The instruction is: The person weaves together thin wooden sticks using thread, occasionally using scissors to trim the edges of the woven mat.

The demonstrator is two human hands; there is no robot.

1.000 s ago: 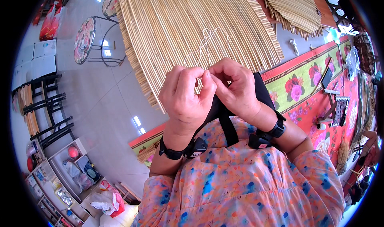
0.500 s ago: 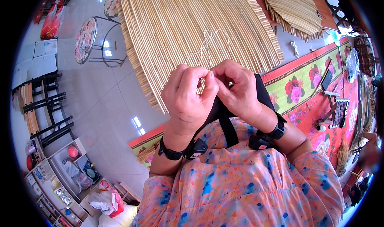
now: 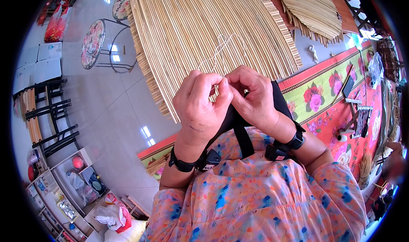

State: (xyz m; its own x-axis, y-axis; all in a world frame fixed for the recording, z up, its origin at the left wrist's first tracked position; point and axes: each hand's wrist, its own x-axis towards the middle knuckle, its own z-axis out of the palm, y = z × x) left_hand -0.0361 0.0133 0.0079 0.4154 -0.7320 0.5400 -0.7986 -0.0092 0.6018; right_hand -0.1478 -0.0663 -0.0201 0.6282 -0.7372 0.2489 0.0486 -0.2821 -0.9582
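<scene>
My left hand (image 3: 200,103) and my right hand (image 3: 254,99) meet above my lap, fingertips together in a tight pinch. White thread (image 3: 220,46) loops over a mat of straw-coloured stalks (image 3: 204,16) and runs down to the pinched fingers of both hands. Whatever else lies between the fingertips is too small to make out. The mat of closely laid stalks spreads just beyond my hands, its near edge partly behind them.
A second stalk mat (image 3: 311,10) rests on a reddish-brown tabletop at the far right. Round flowered stools (image 3: 93,44) stand left of the mat. A flowered red and green rug (image 3: 315,97) covers the right-hand floor. Shelves (image 3: 55,186) with bags are at lower left.
Both hands keep the same pinch with hardly any movement. The view has shifted very slightly, and the loops of thread on the mat lie a little differently.
</scene>
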